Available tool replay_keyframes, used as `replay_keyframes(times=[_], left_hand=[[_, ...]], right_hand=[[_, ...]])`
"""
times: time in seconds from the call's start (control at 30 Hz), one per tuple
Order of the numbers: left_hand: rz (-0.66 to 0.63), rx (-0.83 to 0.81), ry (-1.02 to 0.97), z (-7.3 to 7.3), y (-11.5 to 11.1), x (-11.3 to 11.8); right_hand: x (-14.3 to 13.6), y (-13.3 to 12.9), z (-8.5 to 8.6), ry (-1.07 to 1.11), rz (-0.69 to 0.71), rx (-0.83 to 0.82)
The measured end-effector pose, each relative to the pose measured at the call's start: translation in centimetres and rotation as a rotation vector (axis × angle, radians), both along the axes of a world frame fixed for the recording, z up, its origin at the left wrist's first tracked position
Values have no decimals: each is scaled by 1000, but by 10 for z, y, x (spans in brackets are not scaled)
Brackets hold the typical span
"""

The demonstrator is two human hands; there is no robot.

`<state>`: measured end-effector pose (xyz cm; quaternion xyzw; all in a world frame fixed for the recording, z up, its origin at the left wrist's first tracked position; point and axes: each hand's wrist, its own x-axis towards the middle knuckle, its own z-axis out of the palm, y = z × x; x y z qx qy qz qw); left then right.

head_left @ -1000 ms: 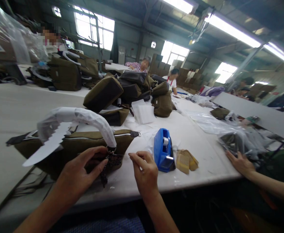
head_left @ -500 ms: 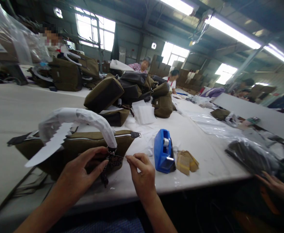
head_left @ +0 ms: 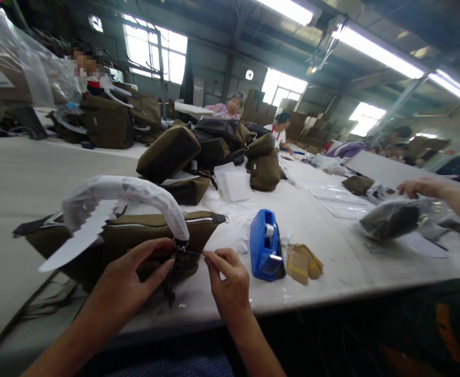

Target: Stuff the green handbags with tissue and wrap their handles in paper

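Observation:
An olive-green handbag with a silver zipper stands in front of me. Its arched handle is wrapped in white paper, and a serrated white strip hangs from it. At the handle's right foot, my left hand is closed, thumb and fingers pinching a dark patterned charm by the metal ring. A dark tassel dangles below. To the right, my right hand pinches the end of a thin cord, which runs taut to the charm.
A blue tape dispenser and brown paper pieces lie right of my right hand. Behind are piled handbags and white sheets. At right, a co-worker's hand holds a plastic-wrapped bag.
My hands and the handbag hardly differ. At the right, the co-worker's hand has moved from the table's front edge to the far side of the plastic-wrapped bag, which is now tilted up.

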<state>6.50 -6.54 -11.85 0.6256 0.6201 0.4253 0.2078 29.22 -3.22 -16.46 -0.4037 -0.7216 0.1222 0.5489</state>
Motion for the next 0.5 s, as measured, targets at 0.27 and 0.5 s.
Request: replay_keyframes(times=[0.27, 0.5], left_hand=[[-4, 54, 54, 7, 0, 2], [4, 48, 44, 5, 1, 2]], right_hand=[[-2, 6, 1, -22, -5, -16], [-1, -2, 11, -103, -46, 77]])
